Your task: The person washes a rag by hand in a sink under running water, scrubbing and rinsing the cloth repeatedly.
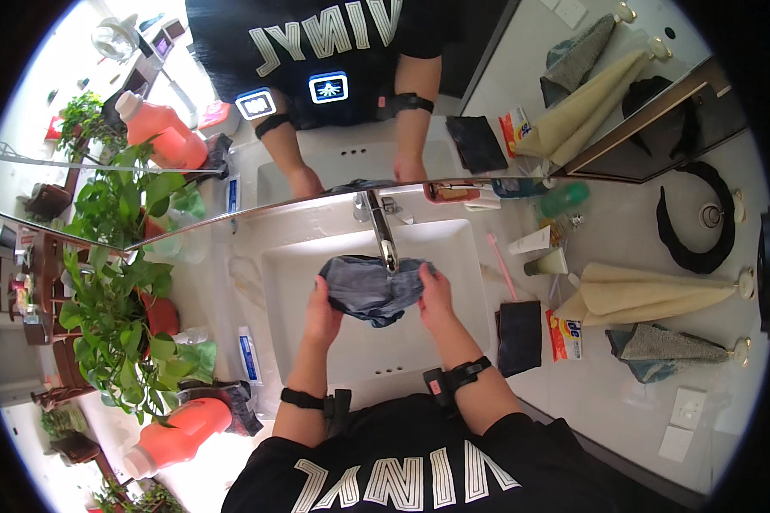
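Observation:
Between my two hands a wet-looking grey-blue cloth is spread under the chrome faucet. My left hand grips its left edge, thumb on top. At its right edge, my right hand pinches the fabric the same way. Below the cloth lies the white rectangular sink basin, with several small overflow holes in its near wall. The spout tip overlaps the cloth's upper edge in the view; whether water runs is hard to tell. My fingers beneath the cloth are hidden.
Right of the basin lie a folded dark cloth, a Tide detergent packet, a pink toothbrush and tubes. Leftward are a toothpaste tube, a potted plant and a pink-orange jug. A mirror spans the back.

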Available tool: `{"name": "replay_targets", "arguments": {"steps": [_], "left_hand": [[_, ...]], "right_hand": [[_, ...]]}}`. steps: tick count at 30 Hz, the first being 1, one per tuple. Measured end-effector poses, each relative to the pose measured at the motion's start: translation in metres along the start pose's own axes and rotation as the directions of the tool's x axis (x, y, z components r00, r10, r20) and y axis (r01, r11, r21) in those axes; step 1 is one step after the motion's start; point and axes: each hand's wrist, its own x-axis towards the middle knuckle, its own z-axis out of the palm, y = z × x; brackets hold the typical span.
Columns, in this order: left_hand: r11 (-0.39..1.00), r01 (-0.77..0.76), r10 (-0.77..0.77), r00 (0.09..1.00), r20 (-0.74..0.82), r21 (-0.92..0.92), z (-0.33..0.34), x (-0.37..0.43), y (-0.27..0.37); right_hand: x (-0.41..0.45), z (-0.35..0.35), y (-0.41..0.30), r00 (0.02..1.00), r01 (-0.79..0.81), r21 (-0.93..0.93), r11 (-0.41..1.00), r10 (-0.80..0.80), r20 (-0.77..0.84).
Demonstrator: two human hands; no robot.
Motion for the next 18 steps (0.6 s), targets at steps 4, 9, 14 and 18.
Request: {"name": "replay_targets", "arguments": {"steps": [4,9,14,18], "left_hand": [[0.995,-0.028,0.041,0.988,-0.151,0.092,-0.012,-0.004,0.024],[0.981,0.036,0.012,0.97,-0.243,0.189,-0.042,-0.005,0.037],[0.789,0.049,0.161,0.946,-0.283,0.612,-0.064,-0.003,0.037],[0.533,0.053,0.382,0.875,-0.297,0.844,-0.085,0.0,0.035]], "right_hand": [[0.016,-0.037,-0.023,0.98,0.15,-0.102,0.983,-0.162,-0.117],[0.019,-0.046,-0.042,0.923,0.314,-0.504,0.805,-0.384,-0.039],[0.017,-0.05,-0.066,0.709,0.418,-0.855,0.308,-0.699,0.095],[0.008,-0.037,-0.076,0.674,0.456,-0.821,0.343,-0.736,0.068]]}}
